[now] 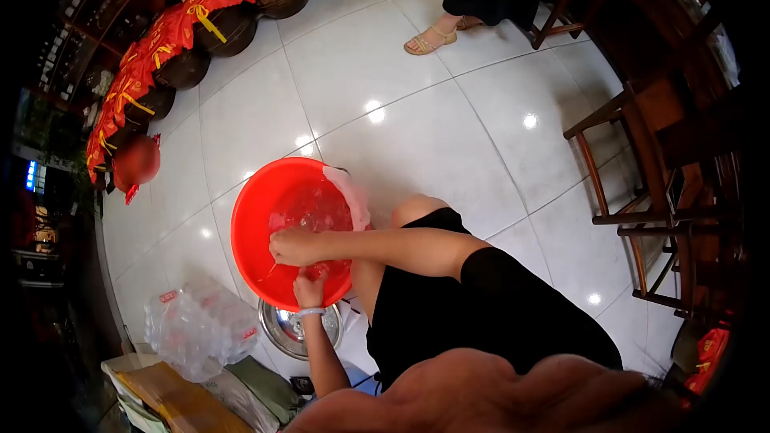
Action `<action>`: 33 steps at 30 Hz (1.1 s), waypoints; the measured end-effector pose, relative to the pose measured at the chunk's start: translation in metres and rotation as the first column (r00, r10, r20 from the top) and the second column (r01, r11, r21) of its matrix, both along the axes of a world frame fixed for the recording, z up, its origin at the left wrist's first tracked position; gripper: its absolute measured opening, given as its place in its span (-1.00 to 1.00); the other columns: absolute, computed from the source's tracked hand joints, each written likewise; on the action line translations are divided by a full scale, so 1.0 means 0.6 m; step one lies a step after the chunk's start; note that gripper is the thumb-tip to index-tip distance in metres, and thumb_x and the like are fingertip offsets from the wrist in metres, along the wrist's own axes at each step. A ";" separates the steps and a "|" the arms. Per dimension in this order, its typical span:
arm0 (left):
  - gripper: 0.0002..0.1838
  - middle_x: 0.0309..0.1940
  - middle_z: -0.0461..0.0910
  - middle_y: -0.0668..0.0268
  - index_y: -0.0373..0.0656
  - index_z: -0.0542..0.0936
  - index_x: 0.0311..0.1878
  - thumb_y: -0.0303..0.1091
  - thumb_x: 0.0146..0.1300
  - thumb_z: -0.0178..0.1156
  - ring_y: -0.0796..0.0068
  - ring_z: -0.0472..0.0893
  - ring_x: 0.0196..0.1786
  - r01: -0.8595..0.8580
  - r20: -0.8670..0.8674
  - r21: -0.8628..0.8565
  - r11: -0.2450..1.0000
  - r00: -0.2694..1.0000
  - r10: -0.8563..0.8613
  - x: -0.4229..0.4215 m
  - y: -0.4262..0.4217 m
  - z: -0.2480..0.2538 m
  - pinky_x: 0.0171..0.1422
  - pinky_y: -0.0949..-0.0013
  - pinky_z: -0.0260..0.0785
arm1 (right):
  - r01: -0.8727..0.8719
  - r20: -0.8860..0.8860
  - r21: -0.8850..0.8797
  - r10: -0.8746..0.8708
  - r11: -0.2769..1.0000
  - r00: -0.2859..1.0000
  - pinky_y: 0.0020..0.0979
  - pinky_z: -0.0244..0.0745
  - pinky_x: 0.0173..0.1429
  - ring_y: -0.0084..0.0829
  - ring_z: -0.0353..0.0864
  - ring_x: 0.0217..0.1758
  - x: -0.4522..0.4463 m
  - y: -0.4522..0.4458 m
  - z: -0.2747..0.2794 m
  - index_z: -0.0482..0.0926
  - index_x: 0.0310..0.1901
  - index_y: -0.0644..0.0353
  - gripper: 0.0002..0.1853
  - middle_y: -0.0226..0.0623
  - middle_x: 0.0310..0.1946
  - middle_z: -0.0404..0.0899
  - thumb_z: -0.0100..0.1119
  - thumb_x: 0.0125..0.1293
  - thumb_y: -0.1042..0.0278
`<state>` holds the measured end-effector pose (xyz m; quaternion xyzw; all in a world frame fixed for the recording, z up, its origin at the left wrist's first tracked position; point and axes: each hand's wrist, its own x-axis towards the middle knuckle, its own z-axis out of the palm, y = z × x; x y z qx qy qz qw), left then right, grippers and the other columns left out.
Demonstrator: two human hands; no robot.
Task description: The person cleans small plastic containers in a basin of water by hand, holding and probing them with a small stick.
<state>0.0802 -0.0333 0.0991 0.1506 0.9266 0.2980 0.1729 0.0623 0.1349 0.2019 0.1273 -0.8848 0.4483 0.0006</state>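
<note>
Well, both hands (295, 247) are within the red basin (253, 228) (open floor (417, 136) past its rim (234, 220)).

The round plastic basin (245, 232) is coloured bright red. The square, glossy white floor tiles (405, 140) are divided into a grid by thin grey lines. The rounded dark-brown jars (234, 38) are topped with red cloth covers (168, 30), set off by bright yellow ribbons (207, 22).

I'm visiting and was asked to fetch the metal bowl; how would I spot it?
On the tiled floor, find the big red tub. The metal bowl shows at its edge, partly hidden by the left forearm with the pale bracelet. It is round and silvery, unlike the red tub or the clear plastic bundle.
</note>
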 end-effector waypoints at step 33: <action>-0.57 -0.56 0.51 0.19 -0.34 0.48 -0.14 -0.37 -0.11 0.29 0.27 0.49 -0.49 -0.096 -0.017 0.047 0.994 0.995 0.097 0.011 0.017 0.028 -0.32 0.31 0.35 | -0.246 -0.085 -0.087 0.239 0.965 0.967 -0.30 0.37 -0.46 -0.23 0.47 -0.44 0.122 -0.052 0.037 0.41 -0.51 0.21 -0.91 -0.17 -0.51 0.40 -0.01 -0.01 0.38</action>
